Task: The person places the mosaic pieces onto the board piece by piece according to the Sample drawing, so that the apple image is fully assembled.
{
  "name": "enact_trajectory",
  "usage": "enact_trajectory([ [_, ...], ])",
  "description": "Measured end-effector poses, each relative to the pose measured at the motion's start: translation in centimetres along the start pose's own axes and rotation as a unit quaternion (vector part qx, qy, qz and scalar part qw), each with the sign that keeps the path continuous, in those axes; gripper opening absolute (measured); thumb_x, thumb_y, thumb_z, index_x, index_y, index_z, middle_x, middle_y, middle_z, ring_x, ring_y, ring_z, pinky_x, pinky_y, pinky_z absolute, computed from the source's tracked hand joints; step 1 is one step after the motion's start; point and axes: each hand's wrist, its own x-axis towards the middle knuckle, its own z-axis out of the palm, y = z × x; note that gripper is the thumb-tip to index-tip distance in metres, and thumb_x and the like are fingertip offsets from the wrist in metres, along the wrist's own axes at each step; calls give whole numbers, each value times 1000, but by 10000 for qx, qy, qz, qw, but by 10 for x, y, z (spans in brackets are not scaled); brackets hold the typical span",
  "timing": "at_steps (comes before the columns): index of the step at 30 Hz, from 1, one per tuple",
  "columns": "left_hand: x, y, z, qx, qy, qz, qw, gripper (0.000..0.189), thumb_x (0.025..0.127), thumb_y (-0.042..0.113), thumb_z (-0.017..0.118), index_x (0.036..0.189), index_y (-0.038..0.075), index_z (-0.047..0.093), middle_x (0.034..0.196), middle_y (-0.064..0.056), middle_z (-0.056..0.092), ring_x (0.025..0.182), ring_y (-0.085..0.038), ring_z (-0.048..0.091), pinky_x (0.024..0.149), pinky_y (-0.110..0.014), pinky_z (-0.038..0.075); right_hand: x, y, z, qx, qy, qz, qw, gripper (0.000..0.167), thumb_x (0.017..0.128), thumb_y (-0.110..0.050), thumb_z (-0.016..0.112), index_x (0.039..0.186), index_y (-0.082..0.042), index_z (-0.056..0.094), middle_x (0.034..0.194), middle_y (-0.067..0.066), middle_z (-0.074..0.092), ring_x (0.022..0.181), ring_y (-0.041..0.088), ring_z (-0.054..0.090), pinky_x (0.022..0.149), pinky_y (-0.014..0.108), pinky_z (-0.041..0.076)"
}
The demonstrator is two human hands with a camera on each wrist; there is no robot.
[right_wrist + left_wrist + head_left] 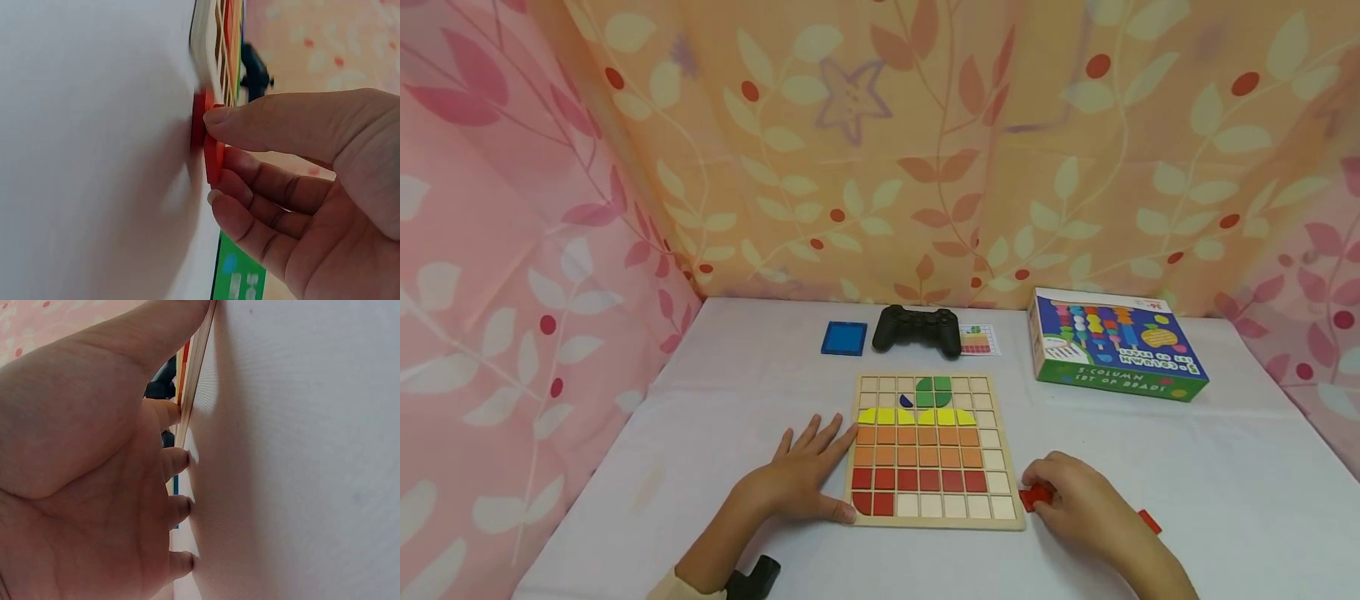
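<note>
A wooden grid board (pixel 955 507) lies on the table, bearing rows of red, orange and yellow tiles, several green tiles and a small dark blue one near the top. Along its left edge, my left hand (pixel 805 475) rests with spread fingers, the thumb at the lower left corner. Beside the lower right corner, my right hand (pixel 1071 500) pinches a red tile (pixel 214 159) between thumb and fingers. Another red piece (pixel 198 122) sits right against it, close to the table. Farther right, a separate red tile (pixel 1150 522) lies near my right wrist.
Behind the board stand a blue square case (pixel 844 338), a black game controller (pixel 917 329) and a small pattern card (pixel 979 340). A bead set box (pixel 1116 346) lies at the back right. Something black (pixel 763 575) shows by my left wrist.
</note>
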Motion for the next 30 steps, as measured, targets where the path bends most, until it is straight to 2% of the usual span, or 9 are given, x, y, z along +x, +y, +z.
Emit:
enact_trajectory([
  [6,0,0,1,-23,7,-5,10000,117,67,74,75,161,26,24,167,-6,15,152,-37,1,114,-67,2,10,-22,7,-30,85,-1003,9949,26,75,-2,84,88,-21,71,83,-13,55,77,8,48,70,28,50],
  [11,-1,2,0,-42,9,-36,10000,117,67,72,77,161,27,25,167,-6,16,152,-36,2,114,-66,2,19,-44,14,-12,39,-1481,9890,24,75,0,82,88,-17,73,80,-13,52,75,7,47,65,25,47],
  [15,-2,3,-1,-70,-3,-53,10000,117,66,71,78,161,26,25,167,-7,16,152,-36,3,114,-67,2,28,-65,25,-5,-135,-1776,9840,21,76,-2,82,89,-17,73,81,-14,52,76,7,47,67,25,48],
  [19,-1,2,-1,-52,-25,-62,10000,117,67,72,77,161,26,25,167,-6,16,152,-37,3,115,-66,2,37,-82,40,-20,-264,-2205,9750,19,78,-3,81,85,-17,71,81,-14,52,76,6,47,68,22,48],
  [23,0,-1,0,-28,-14,-12,10000,116,67,73,75,161,27,25,167,-6,16,152,-36,2,115,-66,2,45,-95,51,-8,-321,-2430,9695,18,79,-5,82,81,-19,71,80,-13,51,76,6,47,68,21,47],
  [30,1,-4,1,0,7,32,10000,116,67,75,74,161,28,24,167,-6,15,152,-36,1,115,-66,2,54,-104,58,65,-395,-2369,9707,14,81,-7,83,82,-20,75,82,-15,54,76,4,48,70,22,48],
])
